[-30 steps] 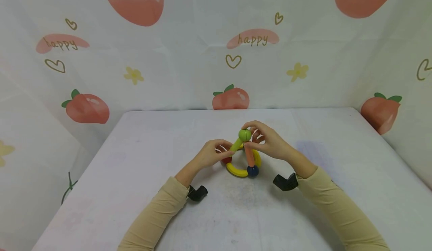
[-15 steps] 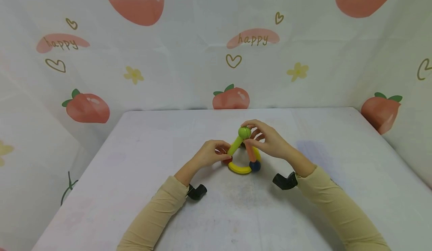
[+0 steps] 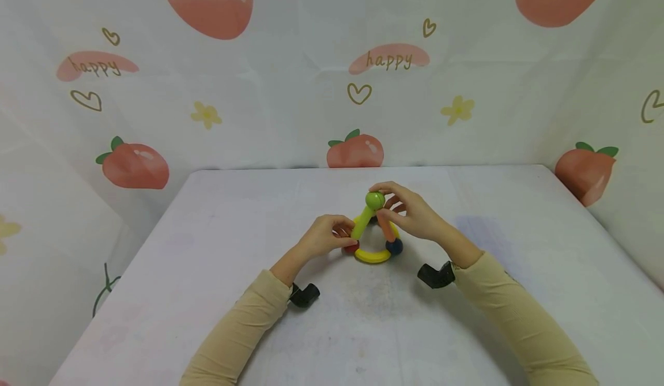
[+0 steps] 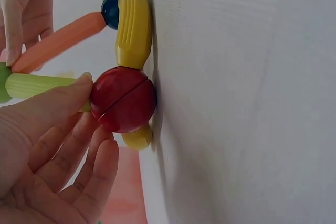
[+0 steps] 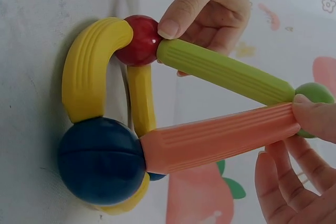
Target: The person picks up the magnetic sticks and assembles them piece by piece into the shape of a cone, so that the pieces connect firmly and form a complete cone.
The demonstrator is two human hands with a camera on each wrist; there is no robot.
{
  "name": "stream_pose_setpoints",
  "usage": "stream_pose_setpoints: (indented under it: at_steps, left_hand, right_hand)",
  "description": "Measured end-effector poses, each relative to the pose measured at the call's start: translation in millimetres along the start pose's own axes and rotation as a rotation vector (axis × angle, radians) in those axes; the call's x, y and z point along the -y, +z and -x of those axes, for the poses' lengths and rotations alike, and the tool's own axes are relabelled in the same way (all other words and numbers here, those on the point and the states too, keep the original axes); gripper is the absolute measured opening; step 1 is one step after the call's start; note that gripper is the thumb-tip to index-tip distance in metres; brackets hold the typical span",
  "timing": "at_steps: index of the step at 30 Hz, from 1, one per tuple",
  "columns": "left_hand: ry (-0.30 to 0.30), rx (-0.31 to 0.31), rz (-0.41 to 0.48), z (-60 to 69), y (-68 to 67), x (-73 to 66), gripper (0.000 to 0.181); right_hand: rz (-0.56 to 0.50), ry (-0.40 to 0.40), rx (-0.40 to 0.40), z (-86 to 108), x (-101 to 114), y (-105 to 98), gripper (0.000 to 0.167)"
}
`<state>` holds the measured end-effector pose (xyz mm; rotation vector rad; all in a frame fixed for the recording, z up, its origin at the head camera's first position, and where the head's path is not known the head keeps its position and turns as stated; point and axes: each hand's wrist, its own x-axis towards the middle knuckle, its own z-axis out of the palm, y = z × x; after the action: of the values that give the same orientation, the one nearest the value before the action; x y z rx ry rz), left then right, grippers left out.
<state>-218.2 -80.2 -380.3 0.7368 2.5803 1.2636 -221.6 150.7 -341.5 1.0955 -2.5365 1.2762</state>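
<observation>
A magnetic stick-and-ball frame stands mid-table. Its base is a ring of curved yellow sticks [image 3: 372, 257] joined by a red ball [image 4: 124, 99], a blue ball [image 5: 101, 161] and a dark ball [image 3: 373, 220] at the back. A light green stick [image 5: 226, 72] rises from the red ball, and an orange stick [image 5: 220, 137] from the blue one. Both slant up to a green ball [image 3: 375, 200]. My left hand [image 3: 327, 235] pinches the green stick's lower end, thumb against the red ball. My right hand [image 3: 413, 213] holds the green ball where the orange stick meets it.
The white tabletop [image 3: 332, 328] spreads around the frame. A peach-print cloth [image 3: 290, 98] hangs behind it. Black angled pieces [image 3: 305, 296] sit at both wrists, close above the table. A green cord [image 3: 106, 285] shows at the left edge.
The base has turned, its blue ball shifting away from me and slightly right. The green ball has risen a little with my right hand. My left hand has stayed nearly still.
</observation>
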Motion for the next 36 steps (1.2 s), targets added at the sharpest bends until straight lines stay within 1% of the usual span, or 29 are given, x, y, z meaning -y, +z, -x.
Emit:
stream_pose_setpoints:
  at_steps: [5, 13, 20, 28, 36]
  left_hand:
    - [-0.004, -0.017, -0.016, -1.0, 1.3, -0.2, 0.026]
    - [-0.020, -0.057, -0.039, -5.3, 0.3, -0.1, 0.027]
    - [-0.049, -0.070, -0.049, -8.9, -1.1, -0.7, 0.029]
    - [-0.064, -0.097, -0.060, -15.1, -1.0, 2.7, 0.026]
    - [-0.094, -0.103, -0.060, -18.7, -2.1, 2.6, 0.027]
  right_hand:
    - [-0.012, 0.013, -0.002, -1.8, -2, 0, 0.040]
    - [-0.020, 0.009, -0.021, -7.1, -8, 3, 0.041]
    - [-0.036, 0.033, -0.030, -10.7, -11, 3, 0.041]
    - [-0.033, 0.045, -0.043, -14.8, -14, 3, 0.041]
    - [-0.038, 0.061, -0.050, -16.6, -17, 4, 0.042]
